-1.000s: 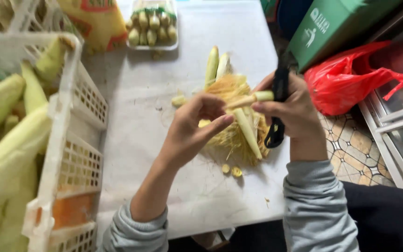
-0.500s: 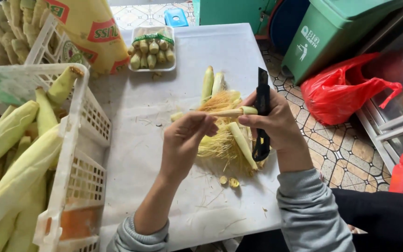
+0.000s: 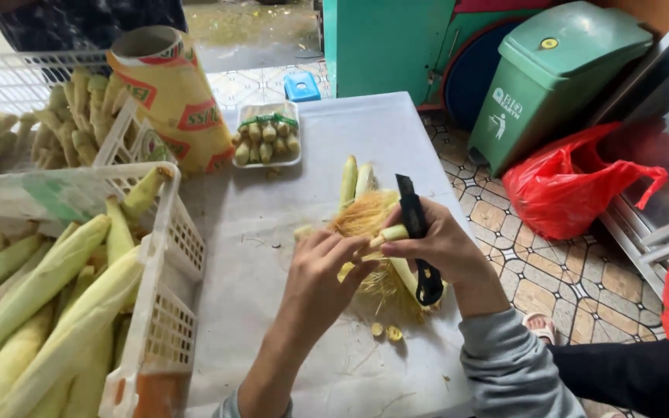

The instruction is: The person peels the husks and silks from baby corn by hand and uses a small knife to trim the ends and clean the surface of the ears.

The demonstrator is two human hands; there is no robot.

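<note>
My right hand grips a black-handled knife, blade pointing up, and also pinches a small peeled baby corn between thumb and finger. My left hand touches the other end of that same baby corn with its fingertips. Under both hands lies a heap of yellow husk and silk on the white table. Two unpeeled corn ears lie just beyond the heap. Small cut stub ends rest near my right wrist.
A white plastic crate of unhusked baby corn stands at the left. A white tray of peeled corn sits at the table's far end beside a yellow roll. On the floor at the right are a green bin and red bags.
The view has tilted up and back, so more of the far table shows. Both hands stay on the baby corn above the husk heap, with the knife now standing more upright.
</note>
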